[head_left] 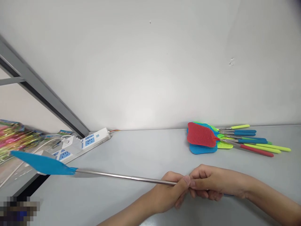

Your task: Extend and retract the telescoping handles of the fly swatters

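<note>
The left hand and right hand are meeting low at centre-right, gripping the steel shaft of a blue plastic fly swatter, their fingers curling closed around it. Its head is reaching out to the left above the surface. A pile of multicoloured fly swatters is lying at right, and a white power strip is sitting against the wall at left.

Fly swatter shaft: polished metal, glossy, smooth. Its blue head: smooth matt plastic. Stacked swatter heads, right of frame: perforated plastic. Power strip: white plastic, slight gloss. Tabletop: matt, smooth.
</note>
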### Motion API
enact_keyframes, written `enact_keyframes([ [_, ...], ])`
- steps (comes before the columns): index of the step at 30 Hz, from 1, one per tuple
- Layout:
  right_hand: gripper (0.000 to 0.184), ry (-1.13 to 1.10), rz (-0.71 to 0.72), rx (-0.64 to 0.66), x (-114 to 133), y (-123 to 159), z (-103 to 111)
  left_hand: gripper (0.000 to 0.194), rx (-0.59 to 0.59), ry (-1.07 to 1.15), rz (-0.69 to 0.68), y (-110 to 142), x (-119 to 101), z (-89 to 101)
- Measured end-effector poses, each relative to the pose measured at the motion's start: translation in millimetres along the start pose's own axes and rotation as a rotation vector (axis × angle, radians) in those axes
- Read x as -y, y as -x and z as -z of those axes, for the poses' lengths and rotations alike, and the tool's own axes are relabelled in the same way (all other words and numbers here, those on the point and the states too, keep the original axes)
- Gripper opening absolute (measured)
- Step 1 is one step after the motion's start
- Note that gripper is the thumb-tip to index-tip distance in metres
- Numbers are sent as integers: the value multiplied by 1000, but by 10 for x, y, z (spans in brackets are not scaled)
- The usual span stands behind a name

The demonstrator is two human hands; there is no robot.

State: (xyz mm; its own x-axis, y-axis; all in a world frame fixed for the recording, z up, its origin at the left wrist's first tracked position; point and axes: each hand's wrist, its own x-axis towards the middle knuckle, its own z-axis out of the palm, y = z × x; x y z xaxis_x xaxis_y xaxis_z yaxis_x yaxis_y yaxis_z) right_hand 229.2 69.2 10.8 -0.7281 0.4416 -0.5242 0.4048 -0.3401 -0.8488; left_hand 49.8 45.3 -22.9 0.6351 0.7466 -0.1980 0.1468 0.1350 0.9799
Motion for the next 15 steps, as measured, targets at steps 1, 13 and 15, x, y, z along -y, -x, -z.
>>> enact_keyframes([
  [1,35,0,-1,-5,-1,-3,4,46,2,14,-1,-6,9,5],
  [13,32,-18,-42,-6,6,-19,42,40,40,109,10,-41,8,48],
  [15,32,-18,-52,-7,10,-14,43,38,39,121,16,-44,3,46],
])
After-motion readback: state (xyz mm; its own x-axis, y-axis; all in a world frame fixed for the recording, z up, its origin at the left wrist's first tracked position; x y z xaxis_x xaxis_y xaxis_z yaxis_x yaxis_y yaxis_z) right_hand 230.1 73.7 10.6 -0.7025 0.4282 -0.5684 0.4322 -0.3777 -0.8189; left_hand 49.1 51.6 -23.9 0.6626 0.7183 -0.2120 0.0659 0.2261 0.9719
